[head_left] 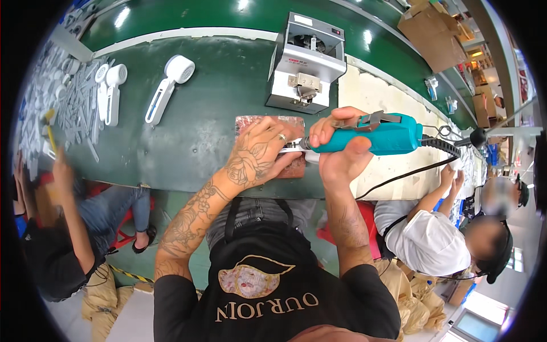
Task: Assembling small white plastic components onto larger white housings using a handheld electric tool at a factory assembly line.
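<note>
A teal electric screwdriver (379,137) lies level in my right hand (341,142), its tip pointing left. That tip meets a small white plastic part (290,149), mostly covered by my fingers. My left hand (261,149) is closed over the part and presses it down on a worn red pad (293,171). The part looks like a handheld shower head, though only slivers of it show. To the left, a finished-looking white shower head (171,85) with a grey strip lies on the green bench (205,68).
A grey metal machine (307,62) stands behind the pad. Two more white shower heads (113,91) and a heap of grey strips (80,102) lie at left. Cream card (376,102) covers the bench at right, under the screwdriver's black cable (399,171). Co-workers (427,239) sit on both sides.
</note>
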Motion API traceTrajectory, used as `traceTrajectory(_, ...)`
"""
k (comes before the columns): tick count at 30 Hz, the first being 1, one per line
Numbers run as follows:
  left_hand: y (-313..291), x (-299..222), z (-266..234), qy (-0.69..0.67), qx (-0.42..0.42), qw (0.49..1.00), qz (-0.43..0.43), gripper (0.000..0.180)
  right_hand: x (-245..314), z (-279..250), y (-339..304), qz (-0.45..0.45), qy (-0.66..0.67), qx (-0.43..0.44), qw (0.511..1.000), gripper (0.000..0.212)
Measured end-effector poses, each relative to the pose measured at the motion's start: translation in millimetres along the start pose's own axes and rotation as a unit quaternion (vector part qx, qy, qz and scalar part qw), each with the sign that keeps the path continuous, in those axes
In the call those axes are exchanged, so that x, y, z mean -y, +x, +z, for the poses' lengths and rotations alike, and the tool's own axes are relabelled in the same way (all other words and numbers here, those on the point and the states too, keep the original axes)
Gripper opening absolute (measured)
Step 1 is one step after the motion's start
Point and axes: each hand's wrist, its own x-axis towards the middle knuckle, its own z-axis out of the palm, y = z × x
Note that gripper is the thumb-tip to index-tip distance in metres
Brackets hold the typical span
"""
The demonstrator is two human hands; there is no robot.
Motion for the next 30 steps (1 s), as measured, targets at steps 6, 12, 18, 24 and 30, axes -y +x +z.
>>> traceTrajectory(6,-1,10,12,-0.024,-0.024,0.999,0.008,0.030,-4,-3,3,-0.007,-0.008,-0.009,1.000,0.074)
traceTrajectory(12,1,10,5,-0.060,0.013,0.998,0.007,0.025,-6,-2,5,-0.017,-0.011,0.023,1.000,0.074)
traceTrajectory(18,4,8,3,-0.093,0.001,0.996,0.011,0.028,-6,-4,3,-0.017,-0.013,0.032,0.999,0.074)
traceTrajectory(24,0,9,6,-0.097,0.014,0.995,-0.013,0.027,-7,-5,4,-0.019,-0.008,0.031,0.999,0.073)
traceTrajectory(30,9,-2,0,-0.109,-0.017,0.994,-0.012,0.022,-5,-6,3,0.015,0.049,0.014,0.999,0.072)
